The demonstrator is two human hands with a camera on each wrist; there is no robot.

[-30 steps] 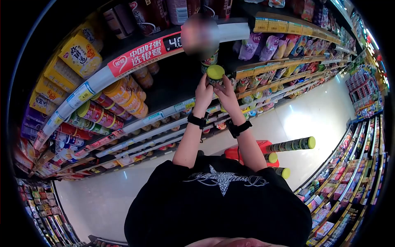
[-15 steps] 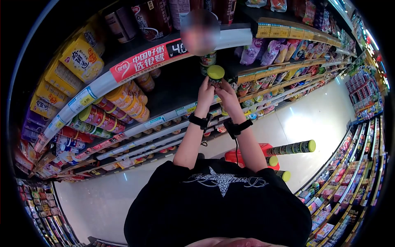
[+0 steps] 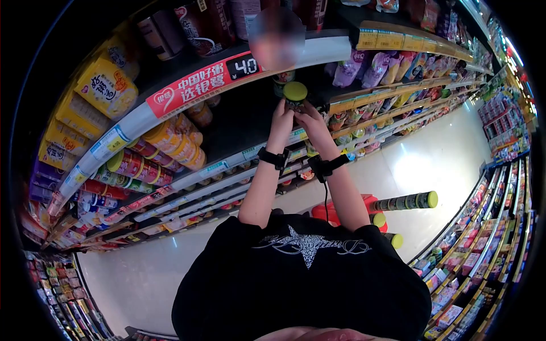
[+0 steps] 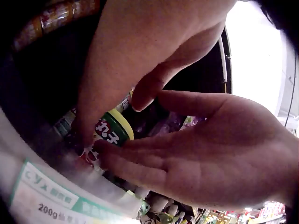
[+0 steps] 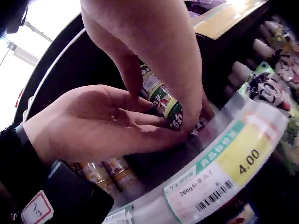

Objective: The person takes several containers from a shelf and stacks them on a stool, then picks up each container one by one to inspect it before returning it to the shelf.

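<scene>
A can with a yellow-green lid (image 3: pixel 295 91) and dark green label stands between my two hands at the front of a shelf, below the white price strip. My left hand (image 3: pixel 281 126) holds it from the left side, fingers round its lower part. From the right, my right hand (image 3: pixel 313 124) holds the same can, its fingertips close to those of the left. In the left wrist view the green label (image 4: pixel 108 133) shows between the hands, its lower part hidden by fingers. Behind it, further cans of the same look (image 5: pixel 154 88) stand in the shelf.
Yellow packs (image 3: pixel 108 85) and orange cans (image 3: pixel 173 139) fill the shelf's left part. Pouches (image 3: pixel 375 68) hang to the right. Price tags (image 5: pixel 210 186) line the shelf edge. Behind my right arm, a red basket (image 3: pixel 324 212) holds several stacked cans (image 3: pixel 405 201) with yellow-green lids.
Both hands and the can have moved a little forward, deeper into the shelf, nearer the can behind. Both hands have kept their hold.
</scene>
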